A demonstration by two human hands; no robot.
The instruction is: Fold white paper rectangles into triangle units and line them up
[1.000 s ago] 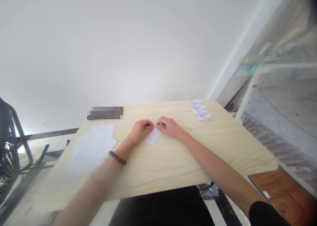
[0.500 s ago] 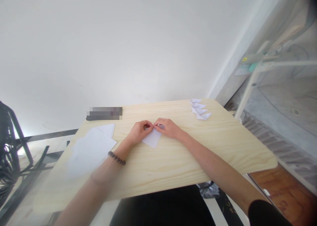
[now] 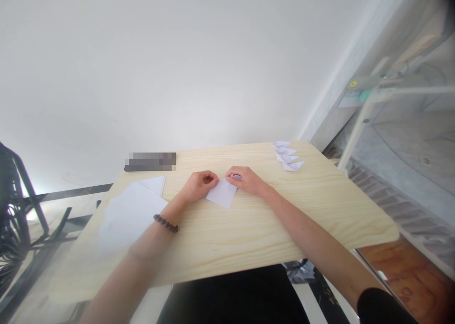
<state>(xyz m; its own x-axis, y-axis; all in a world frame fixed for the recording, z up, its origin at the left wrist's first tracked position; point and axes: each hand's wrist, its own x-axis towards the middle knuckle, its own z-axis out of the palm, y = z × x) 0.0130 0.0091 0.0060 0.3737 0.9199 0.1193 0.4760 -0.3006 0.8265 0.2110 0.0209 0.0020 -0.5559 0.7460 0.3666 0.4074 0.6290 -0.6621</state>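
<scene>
A small square of white paper (image 3: 222, 194) lies between my hands over the middle of the table. My left hand (image 3: 199, 184) pinches its upper left edge between thumb and forefinger. At the upper right edge, the fingertips of my right hand (image 3: 245, 180) are closed on the same paper. A gap shows between the two sets of fingertips, with the paper's top edge running across it. Part of that edge is hidden under the fingers. A beaded bracelet (image 3: 166, 222) circles my left wrist.
Several folded white paper pieces (image 3: 288, 157) stand in an overlapping row at the table's back right. Loose white sheets (image 3: 133, 215) lie at the left, partly behind my left forearm. A dark, blurred-out object (image 3: 149, 163) rests at the back left, near the wall (image 3: 213, 68).
My fingertips have moved apart along the paper's top edge, the right hand shifting rightward. More of the paper shows between them, and it has shifted slightly right.
</scene>
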